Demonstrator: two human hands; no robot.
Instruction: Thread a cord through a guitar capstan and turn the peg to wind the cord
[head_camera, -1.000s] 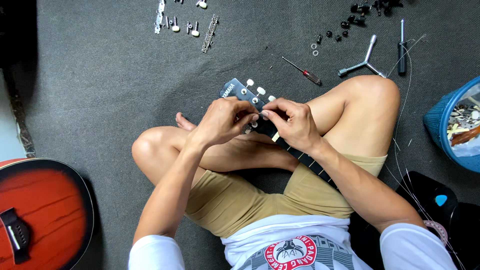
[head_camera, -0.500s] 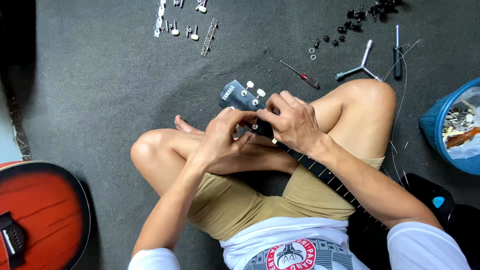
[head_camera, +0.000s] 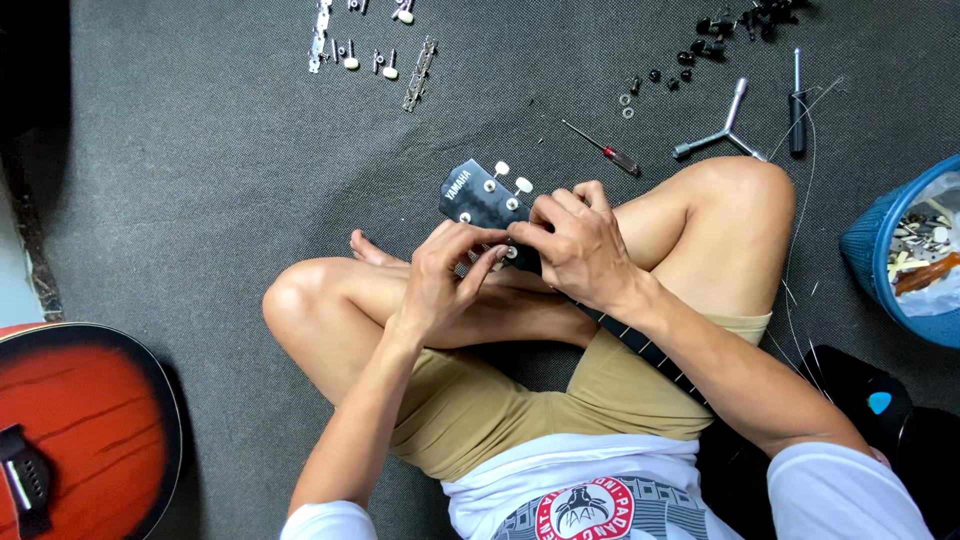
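The person sits cross-legged on grey carpet, a black guitar headstock (head_camera: 482, 196) with pale round tuner knobs resting across the knees. The left hand (head_camera: 446, 275) and right hand (head_camera: 572, 245) meet at its lower edge, fingertips pinched on a small tuner part. Bare carpet lies open leftward; a slim screwdriver (head_camera: 603, 148) and metal Y-shaped wrench (head_camera: 722, 128) lie just beyond the knee

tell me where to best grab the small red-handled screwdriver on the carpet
Take the screwdriver by its red handle, the thicker end lying toward the person's right knee; the thin shaft points up and left and gives little to pinch. It lies flat on the carpet with free space around it, so probably come from above, fingers either side of the handle. The right hand is nearer.
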